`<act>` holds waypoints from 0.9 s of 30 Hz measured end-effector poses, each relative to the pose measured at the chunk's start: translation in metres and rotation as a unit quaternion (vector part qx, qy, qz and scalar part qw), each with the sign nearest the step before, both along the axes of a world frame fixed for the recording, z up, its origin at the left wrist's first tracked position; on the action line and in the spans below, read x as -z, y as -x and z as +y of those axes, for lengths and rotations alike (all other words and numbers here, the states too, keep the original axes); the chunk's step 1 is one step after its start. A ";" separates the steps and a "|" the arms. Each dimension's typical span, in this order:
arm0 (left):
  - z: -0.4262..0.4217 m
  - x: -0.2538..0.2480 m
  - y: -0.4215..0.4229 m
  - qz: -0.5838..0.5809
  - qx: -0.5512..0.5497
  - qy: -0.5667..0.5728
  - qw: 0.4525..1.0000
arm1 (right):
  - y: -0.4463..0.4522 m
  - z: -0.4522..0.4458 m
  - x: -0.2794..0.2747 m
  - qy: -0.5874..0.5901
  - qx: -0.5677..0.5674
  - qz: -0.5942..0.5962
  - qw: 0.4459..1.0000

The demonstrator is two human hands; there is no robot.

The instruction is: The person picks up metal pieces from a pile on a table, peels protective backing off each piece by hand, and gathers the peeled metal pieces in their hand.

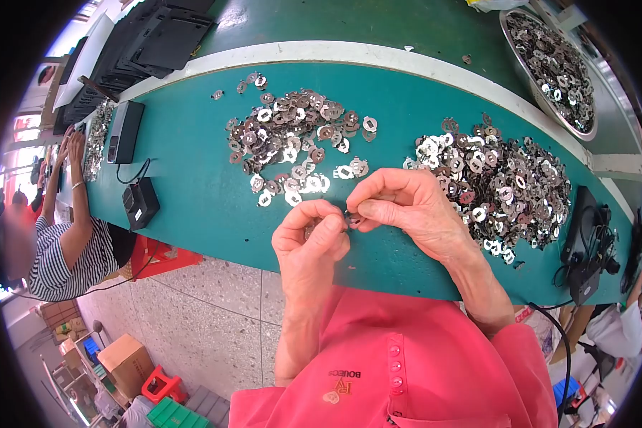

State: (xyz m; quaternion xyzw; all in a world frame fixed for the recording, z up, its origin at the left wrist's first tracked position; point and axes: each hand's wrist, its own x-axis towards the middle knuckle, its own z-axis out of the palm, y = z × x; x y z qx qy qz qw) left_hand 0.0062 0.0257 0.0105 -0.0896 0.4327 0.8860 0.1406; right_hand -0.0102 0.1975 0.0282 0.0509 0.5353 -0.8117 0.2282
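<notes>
The table (192, 192) is green and runs across the full view, with a speckled floor (214, 314) below its near edge. The wearer's shirt (435, 349) is pink, with buttons down the front, and stands close against that edge. A white rail (321, 51) borders the table's far side. At far left, a second person (78, 250) in a striped top sits with both arms reaching to the table, near further metal pieces.

Two piles of small, flat metal pieces lie on the table. The right pile (506, 187) is the larger and denser; the left pile (285, 132) is looser, with single pieces scattered around it. Beyond the rail, at upper right, a metal bowl (585, 135) holds many more such pieces.

The right hand (410, 207) is just beside the near-left edge of the right pile. Its thumb and forefinger are closed in a pinch. The left hand (309, 239) is below the left pile, fingers curled and thumb pressed in against them; what lies inside the curl is mostly hidden.

Left of the left pile are a black box (125, 132) and, nearer the wearer, a smaller black block (141, 203) with a cable.

Smallest item: one metal part (353, 222), between the two hands at the right fingertips, raised above the table; its outline is largely covered.
</notes>
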 end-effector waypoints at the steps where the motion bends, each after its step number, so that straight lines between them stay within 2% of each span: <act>1: 0.002 -0.001 0.000 0.004 -0.003 0.019 1.000 | 0.000 0.000 0.000 0.000 0.003 -0.001 1.000; 11: 0.005 -0.002 0.001 0.025 0.007 0.083 0.996 | -0.001 0.000 0.002 -0.008 0.017 0.004 1.000; 15: 0.009 0.000 -0.001 0.056 -0.002 0.175 0.983 | -0.002 -0.001 0.000 -0.065 0.012 0.015 0.998; 17: 0.008 0.003 -0.002 0.072 -0.020 0.192 0.978 | -0.002 -0.004 0.000 -0.046 0.012 0.033 0.998; 18: 0.007 0.003 -0.002 0.059 -0.028 0.159 0.985 | -0.002 -0.006 0.000 -0.037 0.011 0.042 0.998; 19: 0.004 0.001 -0.002 0.046 -0.037 0.124 0.990 | -0.001 -0.007 0.001 -0.091 0.034 0.080 0.992; 21: -0.003 -0.002 0.000 0.007 -0.048 0.057 0.997 | -0.001 -0.012 0.005 -0.195 0.079 0.154 0.965; 22: -0.007 -0.002 0.001 -0.002 -0.041 0.026 0.999 | 0.001 -0.014 0.008 -0.278 0.097 0.213 0.932; 24: -0.015 -0.001 0.003 -0.019 -0.023 -0.037 0.999 | 0.009 -0.016 0.014 -0.436 0.133 0.321 0.830; 25: -0.022 0.005 0.002 -0.004 0.018 -0.069 0.997 | 0.011 -0.018 0.018 -0.471 0.133 0.355 0.797; 27: -0.025 0.007 0.002 -0.008 0.019 -0.078 0.997 | 0.012 -0.024 0.015 -0.530 0.113 0.372 0.753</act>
